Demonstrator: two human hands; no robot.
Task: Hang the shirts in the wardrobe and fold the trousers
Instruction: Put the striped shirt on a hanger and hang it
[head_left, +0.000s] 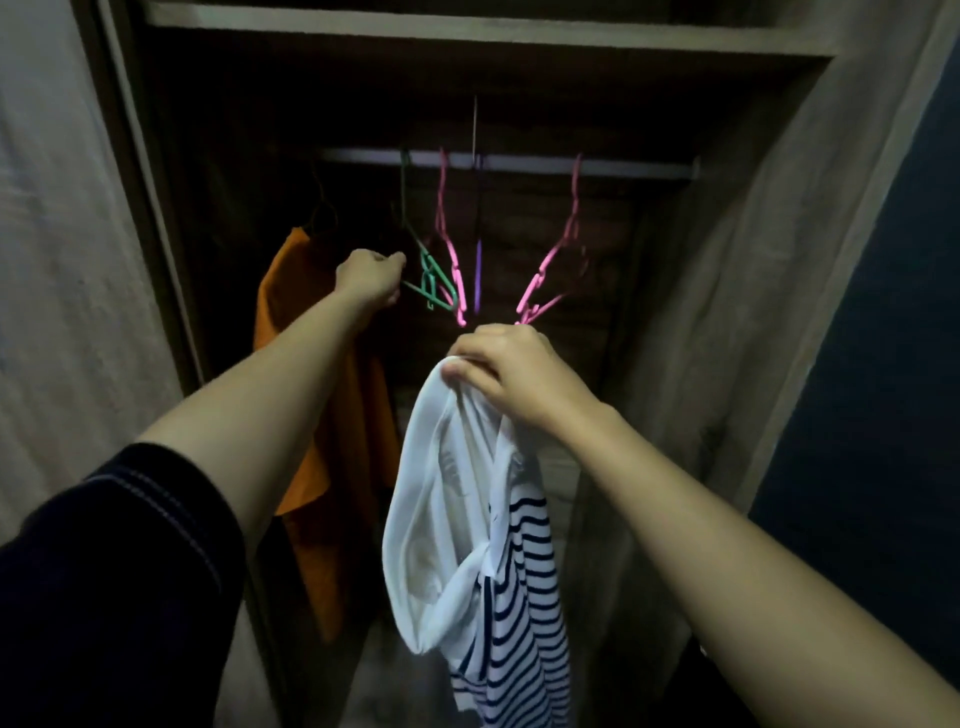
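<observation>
You stand facing the open wardrobe, both arms stretched forward into it. Your right hand is closed tight around the bunched top of a white shirt with dark blue stripes, which hangs straight down from your fist in front of the wardrobe opening, its plain white part to the left and the striped part to the right. Your left hand reaches deeper inside and is curled closed next to the lower end of the green hanger; the dim light hides exactly what the fingers pinch, so you cannot tell whether they hold the hanger itself.

A pale rail runs across the upper part of the wardrobe. From it hang the green hanger, 2 pink hangers, and a thin purple one between the pinks. The right pink hanger's lower end sits just above your right knuckles. All 4 are bare.

To the left, behind your left forearm, an orange shirt already hangs from a dark hanger on the same rail. A dark sleeve covers your left upper arm.
</observation>
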